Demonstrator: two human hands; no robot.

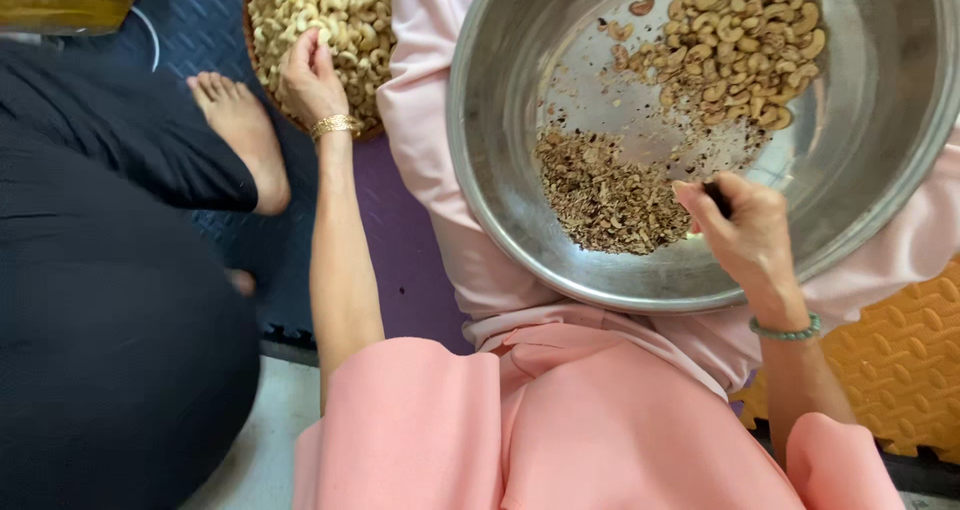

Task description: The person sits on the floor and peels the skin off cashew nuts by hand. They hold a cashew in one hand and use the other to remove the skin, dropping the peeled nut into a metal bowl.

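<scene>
A wide steel bowl (500, 170) with a smooth, dully shining wall rests on the person's lap, over soft pink cloth (560, 420). Inside it, a heap of curved, pale-tan peeled cashew nuts (745, 45) lies at the far side, and a mound of dry, flaky brown skins (605, 195) lies nearer the body, with fine crumbs scattered between the two. The right hand (745, 235) sits over the bowl's near rim beside the skins, its fingers pinched around a small dark tool (718, 198) whose shape is mostly hidden; a green beaded bracelet (787, 332) circles that wrist. The left hand (310, 75) reaches out to a round shallow basket (262, 90) heaped with more cashews (330, 10), fingers curled down onto the nuts; whether it grips one cannot be told. A ridged gold bangle (335, 125) rings its wrist. Beside it lies another person's bare foot (240, 130) and black garment (100, 270), on dark textured foam matting (210, 30).
</scene>
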